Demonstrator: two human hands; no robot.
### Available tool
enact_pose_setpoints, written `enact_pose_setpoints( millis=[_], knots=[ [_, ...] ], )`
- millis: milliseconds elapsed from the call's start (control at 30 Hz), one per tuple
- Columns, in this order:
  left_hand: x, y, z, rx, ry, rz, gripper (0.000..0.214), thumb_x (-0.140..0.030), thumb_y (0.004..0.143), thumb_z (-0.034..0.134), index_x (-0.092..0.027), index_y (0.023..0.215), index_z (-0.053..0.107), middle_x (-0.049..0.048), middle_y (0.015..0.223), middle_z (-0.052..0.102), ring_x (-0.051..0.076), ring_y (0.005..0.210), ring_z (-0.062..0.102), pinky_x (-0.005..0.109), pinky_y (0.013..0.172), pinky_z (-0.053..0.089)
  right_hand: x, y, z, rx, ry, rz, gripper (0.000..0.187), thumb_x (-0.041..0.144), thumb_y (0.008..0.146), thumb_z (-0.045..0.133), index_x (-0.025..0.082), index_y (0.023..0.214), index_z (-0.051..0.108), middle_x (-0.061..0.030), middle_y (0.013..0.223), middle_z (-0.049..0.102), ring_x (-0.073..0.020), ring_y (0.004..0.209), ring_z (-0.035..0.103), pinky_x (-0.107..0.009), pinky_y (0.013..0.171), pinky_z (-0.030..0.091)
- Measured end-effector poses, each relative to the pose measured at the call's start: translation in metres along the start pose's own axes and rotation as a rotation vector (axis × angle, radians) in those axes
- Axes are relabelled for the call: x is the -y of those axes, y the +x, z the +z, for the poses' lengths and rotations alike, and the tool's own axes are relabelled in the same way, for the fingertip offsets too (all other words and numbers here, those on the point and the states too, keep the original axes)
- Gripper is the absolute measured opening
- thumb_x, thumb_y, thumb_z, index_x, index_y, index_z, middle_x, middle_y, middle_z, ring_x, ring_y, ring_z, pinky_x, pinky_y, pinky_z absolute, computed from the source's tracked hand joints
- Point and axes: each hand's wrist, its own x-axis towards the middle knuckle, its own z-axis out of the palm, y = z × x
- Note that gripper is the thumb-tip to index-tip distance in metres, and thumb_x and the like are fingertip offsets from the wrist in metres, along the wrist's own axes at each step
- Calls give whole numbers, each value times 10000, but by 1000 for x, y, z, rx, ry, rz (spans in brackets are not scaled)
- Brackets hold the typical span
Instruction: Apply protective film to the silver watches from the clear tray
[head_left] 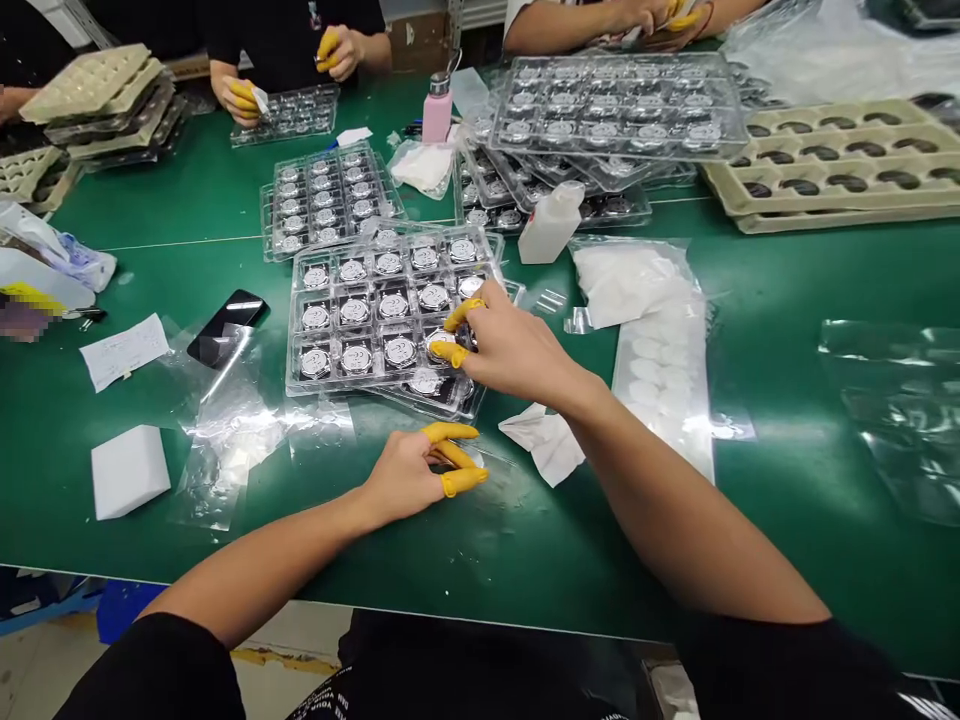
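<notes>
A clear plastic tray (300, 330) of round silver parts lies on the green table in front of me, stacked on another tray. My right hand (510, 350), with yellow finger cots, reaches over the tray's near right corner and pinches a round silver part (441, 343) sitting there. My left hand (420, 470), also in yellow cots, rests on the table just below the tray, its fingertips closed on a small clear plastic piece (469, 458) that is hard to make out.
More clear trays of parts (330, 200) (622, 105) and beige trays (832, 170) stand farther back. A white bottle (551, 222), pink bottle (437, 110), phone (226, 325), white foam block (130, 470), wipes (544, 440) and plastic bags lie around. Other people's hands work at the far edge.
</notes>
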Motion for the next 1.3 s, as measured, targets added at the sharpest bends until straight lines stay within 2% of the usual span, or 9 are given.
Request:
enact_pose_setpoints(
  millis=[167, 300, 467, 733, 900, 1033, 1133, 1200, 1300],
  knots=[
    [-2, 0, 0, -14, 17, -19, 510, -366, 752, 848, -171, 1203, 714, 42, 842, 805, 172, 763, 763, 314, 823, 642, 5, -13, -16, -34, 352, 161, 273, 326, 836, 718, 194, 1048, 608, -33, 872, 628, -146, 687, 505, -293, 623, 342],
    [0, 0, 0, -38, -54, -5, 641, -393, 686, 899, -177, 1251, 684, 56, 871, 803, 194, 818, 777, 339, 841, 646, 16, -73, -19, -85, 754, 328, 471, 416, 792, 768, 232, 1165, 547, 7, 786, 582, -124, 605, 472, -282, 568, 369],
    [7, 0, 1, 6, -64, 80, 656, -347, 625, 931, -170, 1211, 696, 51, 877, 797, 187, 820, 773, 317, 839, 643, 21, -134, 12, 97, 1067, 606, 612, 505, 657, 845, 231, 1102, 527, 50, 722, 558, -96, 536, 417, -247, 489, 323],
    [3, 0, 1, -37, 47, 73, 592, -323, 622, 915, -174, 1159, 716, 30, 901, 786, 166, 803, 753, 287, 811, 641, 33, -137, 42, -60, 1120, 676, 592, 535, 631, 879, 261, 1035, 546, 31, 725, 528, -128, 578, 465, -280, 516, 368],
    [0, -3, 3, -68, 61, 98, 502, -285, 655, 879, -189, 1124, 724, 15, 884, 775, 163, 801, 749, 304, 839, 642, 21, -143, 36, 11, 963, 539, 439, 565, 775, 778, 256, 1046, 624, -24, 773, 606, -168, 629, 549, -326, 577, 474],
    [2, -2, 3, -95, 44, 61, 508, -260, 644, 883, -198, 1125, 730, 22, 879, 772, 159, 788, 738, 289, 784, 637, -18, -140, 19, -157, 354, 179, 245, 387, 896, 656, 225, 1053, 748, -103, 1047, 713, -200, 787, 622, -326, 606, 473],
    [2, 0, 2, -100, -53, 4, 562, -252, 634, 893, -184, 1164, 720, 48, 927, 775, 159, 823, 741, 299, 819, 638, -40, -136, 17, -185, -30, 85, 201, 219, 872, 620, 221, 970, 795, -94, 996, 746, -213, 799, 631, -303, 524, 370],
    [2, 2, 1, -104, -125, -30, 592, -248, 634, 895, -172, 1191, 708, 58, 952, 772, 153, 830, 742, 308, 852, 637, -42, -135, 17, -180, -50, 49, 232, 151, 855, 588, 216, 920, 800, -73, 900, 748, -187, 722, 624, -292, 499, 349],
    [2, 3, 1, -109, -175, -70, 622, -246, 623, 905, -163, 1205, 701, 57, 939, 770, 145, 808, 741, 291, 826, 636, -31, -131, 13, -247, 186, -91, 264, 114, 857, 562, 217, 948, 788, -56, 871, 733, -156, 698, 639, -278, 557, 452]
  ],
)
